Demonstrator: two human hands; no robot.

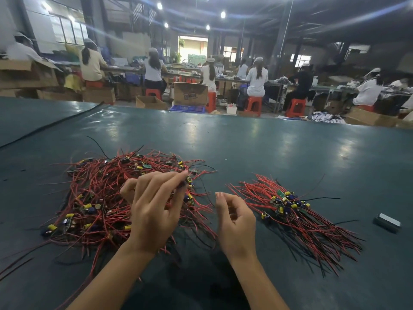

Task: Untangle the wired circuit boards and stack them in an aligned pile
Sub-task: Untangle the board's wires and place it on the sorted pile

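The step in hand looks like picking one unit out of the tangle. The left hand [154,211] hangs over the right edge of the tangled heap [100,198] of red-wired boards, which spreads across the near left of the dark green surface [245,153]. Its fingers [172,182] are bent together with the thumb and seem to pinch a small dark circuit board [183,184] at their tips, though blur hides the exact hold. The right hand [237,220] hovers just beside it, between the two piles, fingers loosely curled with nothing visible in them.

To the right lies the sorted pile [290,204], boards bunched together and wires fanning toward the near right. A small grey block [387,222] sits further right.

Most of the work appears undone, as the heap is much the larger. The next move likely calls for lifting the board slowly while the right hand frees its wires, then laying it on the sorted pile with the wires running the same way.
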